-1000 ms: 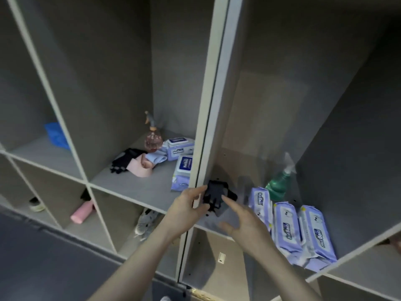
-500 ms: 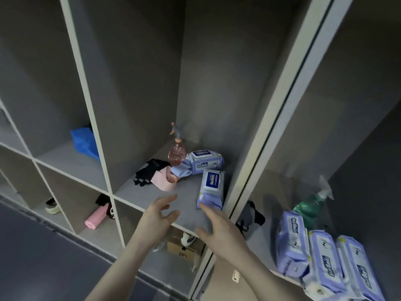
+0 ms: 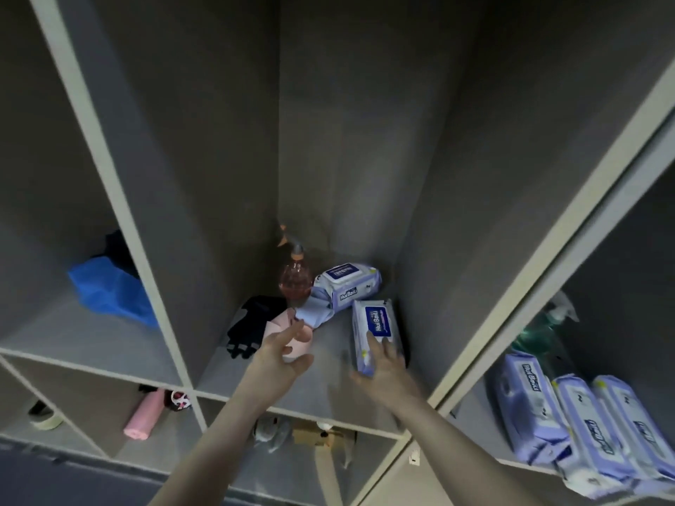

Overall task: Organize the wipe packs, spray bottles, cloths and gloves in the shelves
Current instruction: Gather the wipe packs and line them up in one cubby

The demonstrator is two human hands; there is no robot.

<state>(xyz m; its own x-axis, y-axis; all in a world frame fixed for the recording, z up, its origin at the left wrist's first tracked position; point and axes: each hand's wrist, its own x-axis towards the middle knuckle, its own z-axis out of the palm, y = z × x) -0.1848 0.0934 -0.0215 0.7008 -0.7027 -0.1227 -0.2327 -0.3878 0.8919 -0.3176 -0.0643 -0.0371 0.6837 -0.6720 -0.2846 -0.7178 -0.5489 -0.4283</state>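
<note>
A: Head view, progress check. Right hand spread open, fingertips on the near wipe pack, not gripping. Left hand open, empty, just in front of the pink cloth.

B: What's sorted?

A: Off to the right of the right hand, three wipe packs stand in a row with a green spray bottle behind them. Looks done.

B: And left to do?

A: The compartment both hands are in is a jumble: second wipe pack and pink spray bottle beyond the fingers, blue cloth and black gloves by the left hand. Roughly halfway, I'd say. Blue item far left, can't identify.
</note>
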